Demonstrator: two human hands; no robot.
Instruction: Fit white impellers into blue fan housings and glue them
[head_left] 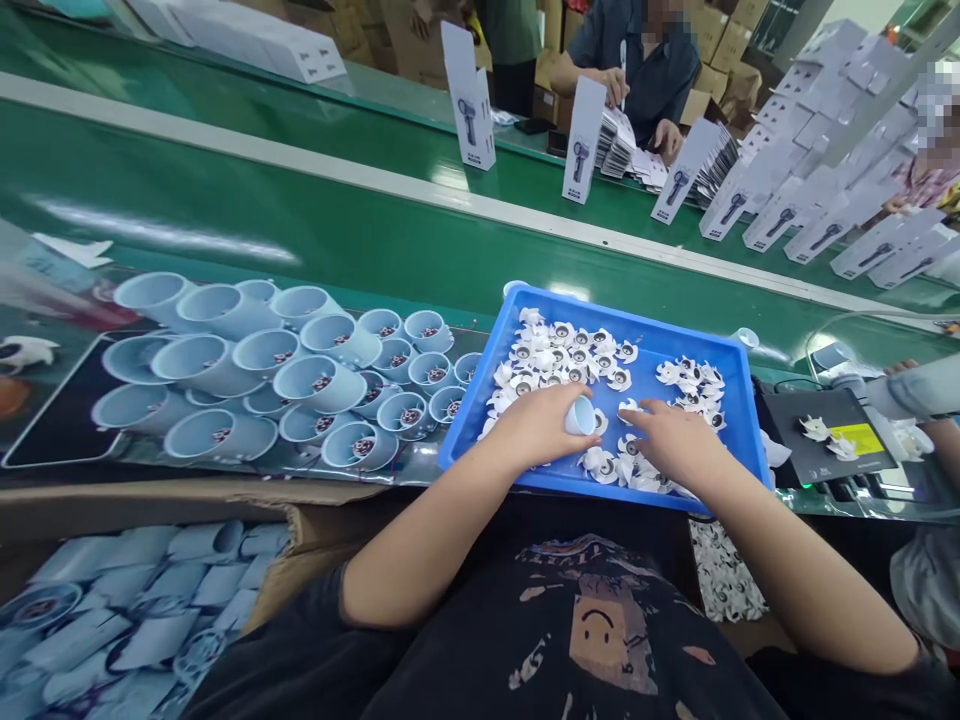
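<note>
My left hand is closed around a light-blue cylindrical housing, its open end tilted toward the right. Close beside it, my right hand pinches a small white fan impeller at the fingertips. Both hands are over a blue tray. Many white impellers with dark round hubs lie in it, in a dense group on the left and smaller groups at the right and front. The inside of the held housing cannot be made out.
Stacked light-blue housings with copper-coloured parts inside stand left of the tray. More fill a cardboard box at lower left. A black device bearing impellers sits at right. Across the green belt, a person handles papers near white boxes.
</note>
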